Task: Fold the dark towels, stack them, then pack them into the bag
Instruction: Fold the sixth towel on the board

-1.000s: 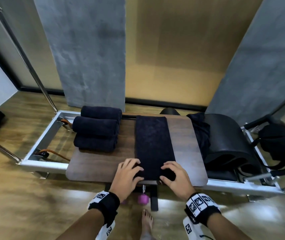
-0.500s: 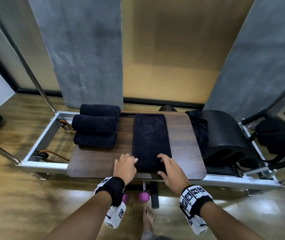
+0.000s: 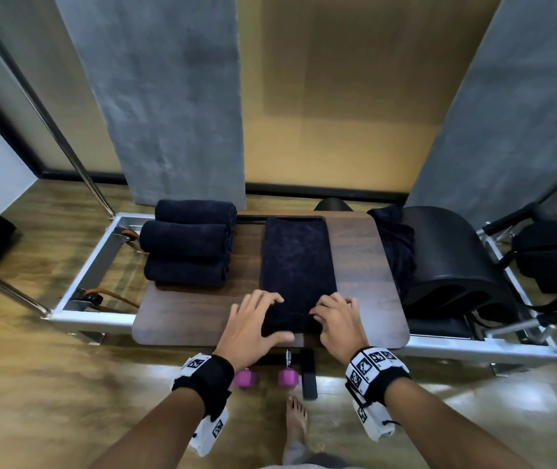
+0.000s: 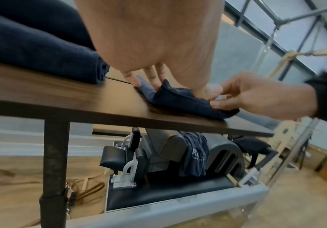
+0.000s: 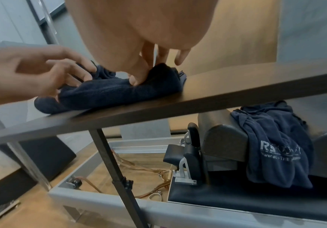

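Observation:
A long dark towel (image 3: 297, 262) lies lengthwise down the middle of the brown table (image 3: 182, 316). Its near end is bunched into a small roll (image 5: 119, 91). My left hand (image 3: 263, 316) grips that roll's left side, with its fingers on top of the cloth (image 4: 182, 100). My right hand (image 3: 331, 316) pinches the right side between thumb and fingers. Three rolled dark towels (image 3: 189, 245) sit side by side at the table's far left. Another dark towel (image 3: 395, 245) hangs unfolded over a black barrel. A black bag (image 3: 554, 262) sits at the far right.
The table stands over a silver metal frame (image 3: 91, 265) on a wooden floor. The black padded barrel (image 3: 449, 265) fills the frame's right part. A purple dumbbell (image 3: 287, 377) and my bare foot (image 3: 295, 421) are below the table's near edge. Slanted steel poles stand at the left.
Both hands stayed at the towel's near end. Their fingers have curled in and the end has lifted into a small roll.

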{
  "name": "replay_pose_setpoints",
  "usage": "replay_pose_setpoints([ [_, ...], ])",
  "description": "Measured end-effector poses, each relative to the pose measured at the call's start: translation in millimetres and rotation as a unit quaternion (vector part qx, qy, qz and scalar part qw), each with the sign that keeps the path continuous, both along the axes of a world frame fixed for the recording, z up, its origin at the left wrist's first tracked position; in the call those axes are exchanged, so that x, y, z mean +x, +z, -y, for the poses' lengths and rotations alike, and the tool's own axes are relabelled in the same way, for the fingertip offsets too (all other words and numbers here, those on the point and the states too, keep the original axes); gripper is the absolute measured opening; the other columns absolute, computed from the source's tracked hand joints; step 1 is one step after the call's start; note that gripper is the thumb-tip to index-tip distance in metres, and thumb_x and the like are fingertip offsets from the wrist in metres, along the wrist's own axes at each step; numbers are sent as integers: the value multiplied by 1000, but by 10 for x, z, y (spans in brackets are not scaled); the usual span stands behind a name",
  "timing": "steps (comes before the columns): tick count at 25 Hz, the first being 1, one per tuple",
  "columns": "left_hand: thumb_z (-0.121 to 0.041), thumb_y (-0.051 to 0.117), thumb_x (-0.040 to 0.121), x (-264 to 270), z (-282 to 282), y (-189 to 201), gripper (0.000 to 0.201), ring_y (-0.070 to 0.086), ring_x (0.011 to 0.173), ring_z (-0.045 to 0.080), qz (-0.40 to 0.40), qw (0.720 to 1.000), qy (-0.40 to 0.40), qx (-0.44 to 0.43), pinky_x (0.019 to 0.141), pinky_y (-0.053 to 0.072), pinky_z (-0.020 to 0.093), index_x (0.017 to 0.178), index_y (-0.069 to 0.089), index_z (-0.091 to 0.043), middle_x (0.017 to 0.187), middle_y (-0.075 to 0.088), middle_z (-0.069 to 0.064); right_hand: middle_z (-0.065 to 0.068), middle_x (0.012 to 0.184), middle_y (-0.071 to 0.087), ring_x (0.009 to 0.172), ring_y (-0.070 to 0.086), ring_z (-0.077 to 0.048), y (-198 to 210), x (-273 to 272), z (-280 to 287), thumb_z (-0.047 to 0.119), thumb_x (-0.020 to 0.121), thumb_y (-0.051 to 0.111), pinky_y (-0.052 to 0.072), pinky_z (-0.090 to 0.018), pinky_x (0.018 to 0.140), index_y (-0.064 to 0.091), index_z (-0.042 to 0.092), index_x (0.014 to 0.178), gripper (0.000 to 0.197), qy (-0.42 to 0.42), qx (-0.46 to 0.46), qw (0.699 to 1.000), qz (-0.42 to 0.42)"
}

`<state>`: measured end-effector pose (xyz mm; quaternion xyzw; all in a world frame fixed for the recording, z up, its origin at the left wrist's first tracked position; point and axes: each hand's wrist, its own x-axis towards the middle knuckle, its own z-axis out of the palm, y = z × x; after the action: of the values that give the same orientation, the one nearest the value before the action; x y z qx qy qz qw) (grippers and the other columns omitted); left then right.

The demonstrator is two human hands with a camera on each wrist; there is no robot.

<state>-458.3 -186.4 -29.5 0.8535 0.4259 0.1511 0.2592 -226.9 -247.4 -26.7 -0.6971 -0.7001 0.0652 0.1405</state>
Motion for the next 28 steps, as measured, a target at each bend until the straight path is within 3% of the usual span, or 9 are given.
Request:
replay_pose_setpoints([
  [3, -56, 75, 86, 42, -12, -8, 52, 43, 119, 9, -91, 992, -67, 48, 92, 34, 32, 129, 53, -37, 131, 49, -20, 10, 101, 67, 104, 57, -18, 24, -5, -106, 3, 86, 62, 38, -38, 90, 71, 26, 104, 31, -14, -51, 999, 9],
  [7, -31, 76, 95, 90, -104, -7, 21, 59, 108, 16, 4, 1000, -3, 18, 92, 39, 34, 113, 78, -22, 107, 70, -12, 13, 86, 59, 90, 56, -15, 45, -3, -130, -6, 82, 60, 39, -36, 90, 50, 27, 107, 43, -25, -64, 997, -35],
  [10, -26, 73, 98, 134, -165, -18, 14, 62, 104, 17, 67, 994, 61, -68, 97, 44, 44, 106, 83, -19, 97, 71, -10, 7, 78, 61, 81, 58, -21, 66, 62, -89, -4, 86, 56, 39, -38, 86, 54, 25, 100, 33, -7, -50, 999, -13],
  [13, -23, 63, 105, 210, -239, -17, 20, 62, 104, 23, 28, 992, 87, -91, 95, 43, 46, 94, 79, -18, 90, 67, -5, 7, 86, 66, 83, 61, -17, 79, 74, -23, 18, 99, 63, 39, -34, 89, 65, 27, 102, 10, 24, -4, 1000, 4],
  [15, -24, 56, 108, 263, -276, 10, 23, 60, 105, 25, -17, 991, 97, -86, 91, 38, 43, 91, 72, -20, 88, 61, -7, 6, 101, 67, 95, 62, -16, 65, 71, 21, 48, 101, 58, 44, -39, 96, 69, 24, 111, 28, 45, 1, 999, 18],
  [16, -24, 53, 108, 287, -296, 20, 20, 59, 106, 24, -32, 991, 99, -82, 89, 36, 42, 94, 68, -23, 90, 61, -9, 4, 109, 65, 103, 61, -17, 60, 69, 40, 53, 99, 58, 44, -41, 98, 70, 23, 116, 36, 53, -15, 998, 40],
  [20, -29, 54, 107, 294, -294, 18, 9, 53, 95, 12, 3, 993, 107, -46, 90, 35, 39, 108, 47, -35, 96, 58, -14, 4, 122, 57, 117, 53, -20, 104, 48, -55, 24, 92, 66, 39, -40, 98, 73, 24, 116, 25, 43, -39, 996, 72],
  [25, -36, 74, 96, 262, -231, -20, 12, 55, 114, 19, -3, 990, 83, 116, 87, 46, 40, 99, 81, -27, 121, 58, -6, 3, 109, 68, 106, 57, -21, 147, 62, -321, 2, 91, 59, 42, -34, 91, 65, 20, 121, 36, 19, -86, 996, 2],
  [28, -53, 75, 90, 253, -255, -4, 38, 57, 115, 19, -75, 986, 14, 148, 86, 49, 41, 111, 82, -22, 121, 58, -5, 11, 82, 55, 82, 50, -14, 156, 82, -389, -8, 83, 61, 36, -29, 74, 49, 23, 117, 47, -11, -76, 995, -63],
])
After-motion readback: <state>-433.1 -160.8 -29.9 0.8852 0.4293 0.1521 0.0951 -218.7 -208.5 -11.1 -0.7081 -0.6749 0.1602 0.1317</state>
